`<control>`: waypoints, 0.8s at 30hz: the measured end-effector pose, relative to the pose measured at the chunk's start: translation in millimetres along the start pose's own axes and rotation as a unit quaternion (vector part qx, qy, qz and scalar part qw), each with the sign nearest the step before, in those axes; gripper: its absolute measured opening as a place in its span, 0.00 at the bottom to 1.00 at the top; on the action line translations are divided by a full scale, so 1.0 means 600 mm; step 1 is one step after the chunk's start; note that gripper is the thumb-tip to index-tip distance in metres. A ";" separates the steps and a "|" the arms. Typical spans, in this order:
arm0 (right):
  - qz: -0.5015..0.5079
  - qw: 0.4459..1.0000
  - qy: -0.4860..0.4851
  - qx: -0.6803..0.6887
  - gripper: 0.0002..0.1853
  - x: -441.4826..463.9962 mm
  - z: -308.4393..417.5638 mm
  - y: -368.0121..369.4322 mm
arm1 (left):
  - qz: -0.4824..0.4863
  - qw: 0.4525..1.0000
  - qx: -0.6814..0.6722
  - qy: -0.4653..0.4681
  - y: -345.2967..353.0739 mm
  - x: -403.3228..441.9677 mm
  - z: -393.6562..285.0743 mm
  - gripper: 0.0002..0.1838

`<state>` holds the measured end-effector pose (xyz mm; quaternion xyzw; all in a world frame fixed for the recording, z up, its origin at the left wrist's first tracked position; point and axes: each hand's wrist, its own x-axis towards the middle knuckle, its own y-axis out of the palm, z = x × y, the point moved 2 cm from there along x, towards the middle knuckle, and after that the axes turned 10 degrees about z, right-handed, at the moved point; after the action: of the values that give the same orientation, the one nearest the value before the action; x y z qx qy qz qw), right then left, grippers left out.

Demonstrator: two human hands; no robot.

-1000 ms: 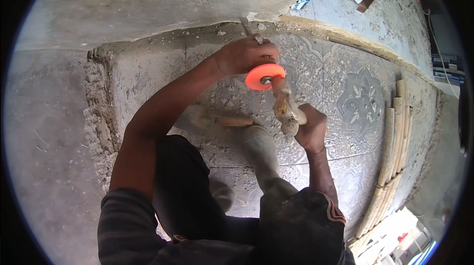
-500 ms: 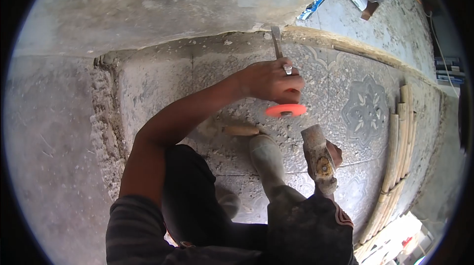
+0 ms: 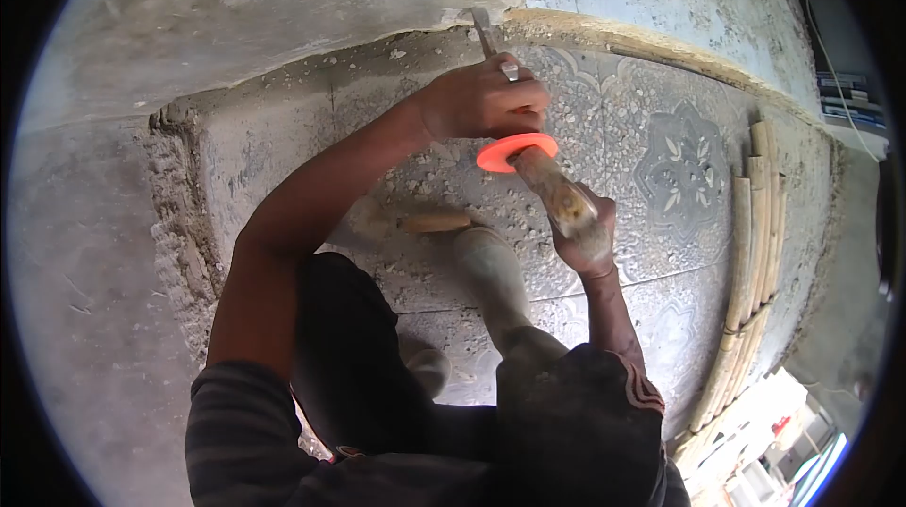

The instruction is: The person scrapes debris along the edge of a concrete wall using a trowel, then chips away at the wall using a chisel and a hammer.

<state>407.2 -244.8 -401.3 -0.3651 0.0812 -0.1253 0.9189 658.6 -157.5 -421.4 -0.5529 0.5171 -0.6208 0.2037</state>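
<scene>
Clasping the chisel (image 3: 482, 33) beyond its orange guard (image 3: 494, 157), likely for shelter, the left hand (image 3: 486, 103) slants it to the far wall (image 3: 283, 16); the right hand (image 3: 587, 245) grips a hammer (image 3: 569, 208), head by the guard.

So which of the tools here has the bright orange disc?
The chisel in your left hand, with the disc at its near end. The hammer in your right hand and the wooden handle on the floor show none.

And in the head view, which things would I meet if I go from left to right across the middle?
Rough broken masonry edge → loose wooden handle → chisel's orange guard → flower tile motif → tied bamboo poles.
</scene>
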 end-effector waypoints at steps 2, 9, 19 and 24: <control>-0.006 1.000 0.005 0.018 0.08 -0.010 0.014 0.002 | -0.015 0.999 -0.038 -0.015 0.008 -0.007 0.000 0.09; -0.111 0.985 -0.074 0.110 0.09 -0.028 0.045 -0.003 | -0.039 0.992 -0.096 -0.065 -0.003 0.004 0.022 0.09; -0.045 0.997 -0.030 0.062 0.04 -0.063 0.024 -0.014 | 0.007 0.999 -0.009 -0.050 0.006 -0.043 0.010 0.09; 0.023 0.995 0.091 0.018 0.08 -0.122 -0.061 0.019 | 0.014 0.999 -0.008 -0.038 -0.004 -0.035 -0.019 0.05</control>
<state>330.2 -239.5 -431.6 -0.3339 0.1708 -0.1379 0.9167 655.4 -134.8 -427.6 -0.5702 0.5214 -0.5926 0.2276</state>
